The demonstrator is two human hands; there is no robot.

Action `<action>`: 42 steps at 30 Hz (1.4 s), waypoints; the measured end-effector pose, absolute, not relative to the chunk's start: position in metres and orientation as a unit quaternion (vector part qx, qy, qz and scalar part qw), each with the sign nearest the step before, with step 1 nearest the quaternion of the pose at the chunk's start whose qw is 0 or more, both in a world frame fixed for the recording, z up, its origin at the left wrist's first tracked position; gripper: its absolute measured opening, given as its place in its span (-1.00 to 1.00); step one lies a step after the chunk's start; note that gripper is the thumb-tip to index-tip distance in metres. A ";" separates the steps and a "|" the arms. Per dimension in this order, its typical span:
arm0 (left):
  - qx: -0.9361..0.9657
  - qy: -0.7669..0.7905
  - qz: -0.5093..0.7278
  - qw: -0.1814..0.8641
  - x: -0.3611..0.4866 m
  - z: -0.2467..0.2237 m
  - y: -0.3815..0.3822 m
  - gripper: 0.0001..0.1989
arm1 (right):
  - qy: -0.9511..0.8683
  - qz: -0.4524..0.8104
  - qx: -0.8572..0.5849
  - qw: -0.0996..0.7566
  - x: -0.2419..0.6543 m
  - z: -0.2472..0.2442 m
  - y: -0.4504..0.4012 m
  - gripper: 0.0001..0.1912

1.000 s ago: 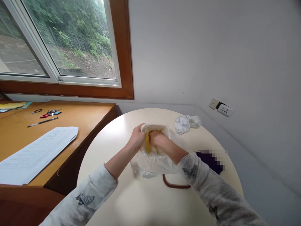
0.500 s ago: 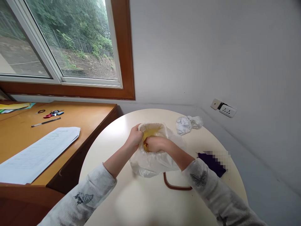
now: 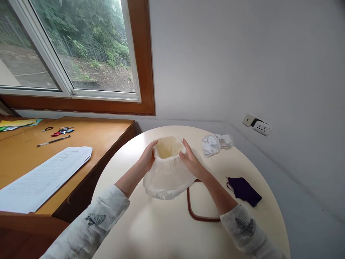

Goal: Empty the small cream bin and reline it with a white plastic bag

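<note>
Item one, a pale-yellow round-mouthed container (image 3: 165, 146), is near the middle of the round cream counter (image 3: 151, 230), its mouth facing up; the deepest part of the interior is hard to make out. Over its rim and outer wall hangs a translucent white plastic liner (image 3: 167, 180), gathered at the mouth and flared below. Left hand (image 3: 147, 155): grip closed on the lined rim at its left side. Right hand (image 3: 191, 158): grip open, thumb and fingers spread against the right side. Item two, a brown rounded-square ring (image 3: 189, 205), lies flat right of the liner, partly behind the right forearm. Item three, a dark purple cloth piece (image 3: 244, 190), lies near the counter's right edge. Item four, a knotted translucent plastic bag (image 3: 211, 144) with crumpled white contents, sits by the far right edge. White printed papers (image 3: 48, 176) lie on the adjoining brown wooden counter (image 3: 105, 135), at its near right edge.
</note>
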State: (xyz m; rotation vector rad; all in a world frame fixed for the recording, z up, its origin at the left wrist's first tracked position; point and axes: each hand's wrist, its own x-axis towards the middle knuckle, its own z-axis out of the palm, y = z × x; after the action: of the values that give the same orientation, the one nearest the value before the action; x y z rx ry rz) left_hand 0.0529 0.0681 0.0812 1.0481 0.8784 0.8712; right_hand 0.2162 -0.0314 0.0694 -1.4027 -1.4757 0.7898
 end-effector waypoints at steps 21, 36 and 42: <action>0.841 0.366 0.301 0.260 0.018 0.076 0.009 -0.62 | -0.662 0.207 -0.690 0.204 0.270 0.014 -0.191 -0.83; 0.843 0.313 0.318 0.300 0.018 0.070 0.031 -0.86 | -0.623 0.024 -0.712 0.322 0.307 0.046 -0.233 -0.88; 0.838 0.313 0.299 0.333 0.015 0.074 0.019 -0.79 | -0.619 -0.052 -0.698 0.356 0.291 0.085 -0.192 -0.88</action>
State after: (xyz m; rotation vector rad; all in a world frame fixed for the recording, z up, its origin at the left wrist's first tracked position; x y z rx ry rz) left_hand 0.0147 0.0195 0.0736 2.1891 0.8163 0.7799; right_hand 0.2906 -0.1916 0.0846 -1.8024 -1.5986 -0.1350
